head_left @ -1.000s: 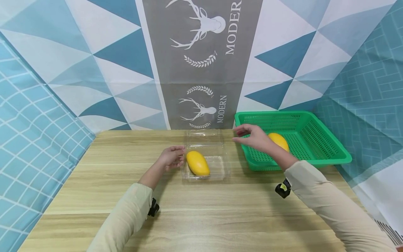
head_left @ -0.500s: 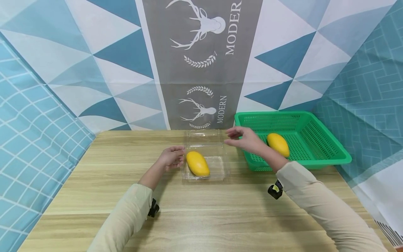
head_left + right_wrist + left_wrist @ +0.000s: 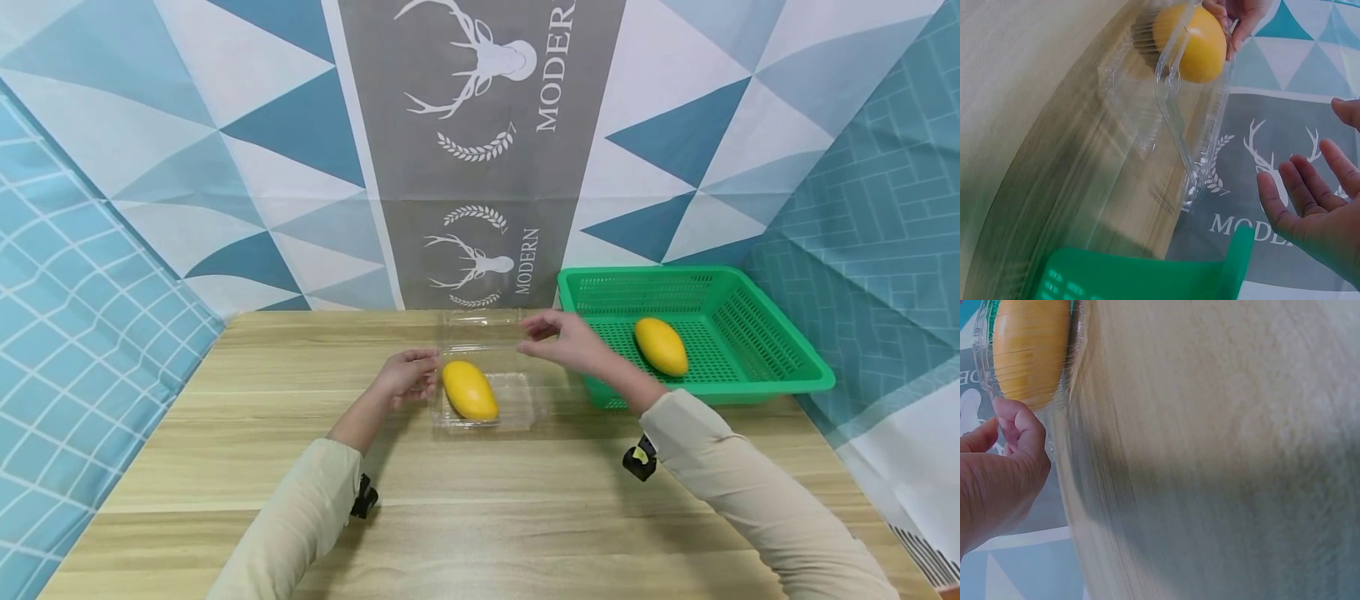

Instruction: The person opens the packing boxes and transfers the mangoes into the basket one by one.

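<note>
A: Logging the step in hand. How to read it?

B: Probably at the lid stage, between loading and closing a clear, rectangular, thin plastic container (image 3: 513,400) on the pale wood-grain worktop (image 3: 480,517). Not yet closed: transparent lid (image 3: 482,333) set back behind the fruit, toward the patterned wall covering (image 3: 491,150). Exact tilt hard to tell through clear plastic.

A: And the smooth, yellow, oval fruit (image 3: 470,391)?

B: Inside the container, toward its left side, lying aslant, with bare floor to its right. Not to be confused with the second yellow oval fruit (image 3: 662,347), in the green perforated plastic basket (image 3: 720,388) at right.

A: State of the hands?

B: With the left hand (image 3: 408,375), fingers curled at the container's left edge, apparently pinching thin plastic between thumb and forefinger. With the right hand (image 3: 564,337), holding nothing: fingers loosely curved and spread, thumb well apart from them, poised just beside the lid's right edge. No contact to be seen in the right wrist view.

A: Next move, then? Calling for what?

B: Judging from the present layout: taking the lid's free right side, bracing at left, then folding evenly over the fruit. Possibly fetching the second fruit for the bare half instead; less likely, given the right hand so near the lid.

A: Any risk to note?

B: Perhaps flexing or sliding of so light a container under a one-sided pull.
</note>
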### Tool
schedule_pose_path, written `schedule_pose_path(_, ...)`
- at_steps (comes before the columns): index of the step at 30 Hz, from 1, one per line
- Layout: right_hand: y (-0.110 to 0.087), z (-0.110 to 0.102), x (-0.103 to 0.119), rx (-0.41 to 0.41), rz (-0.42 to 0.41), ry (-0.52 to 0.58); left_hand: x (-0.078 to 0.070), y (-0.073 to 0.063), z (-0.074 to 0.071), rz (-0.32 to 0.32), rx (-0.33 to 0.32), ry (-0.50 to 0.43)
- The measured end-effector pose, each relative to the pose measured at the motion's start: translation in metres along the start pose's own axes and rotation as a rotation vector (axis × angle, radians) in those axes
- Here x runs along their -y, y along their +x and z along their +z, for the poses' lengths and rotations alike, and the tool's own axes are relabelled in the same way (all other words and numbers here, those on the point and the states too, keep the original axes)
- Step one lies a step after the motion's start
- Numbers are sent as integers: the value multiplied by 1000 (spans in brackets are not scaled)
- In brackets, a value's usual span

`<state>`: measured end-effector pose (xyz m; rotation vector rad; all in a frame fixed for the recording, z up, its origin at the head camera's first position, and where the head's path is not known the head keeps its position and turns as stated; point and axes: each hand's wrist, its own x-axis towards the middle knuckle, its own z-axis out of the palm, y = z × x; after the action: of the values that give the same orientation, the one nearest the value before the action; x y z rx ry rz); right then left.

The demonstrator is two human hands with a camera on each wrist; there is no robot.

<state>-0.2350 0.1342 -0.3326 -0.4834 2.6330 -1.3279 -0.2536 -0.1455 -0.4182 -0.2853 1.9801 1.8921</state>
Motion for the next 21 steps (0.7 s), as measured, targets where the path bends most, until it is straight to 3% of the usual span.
schedule_pose_path(21, 7, 26, 3, 10, -15, 31, 0, 1, 0, -4, -2, -14)
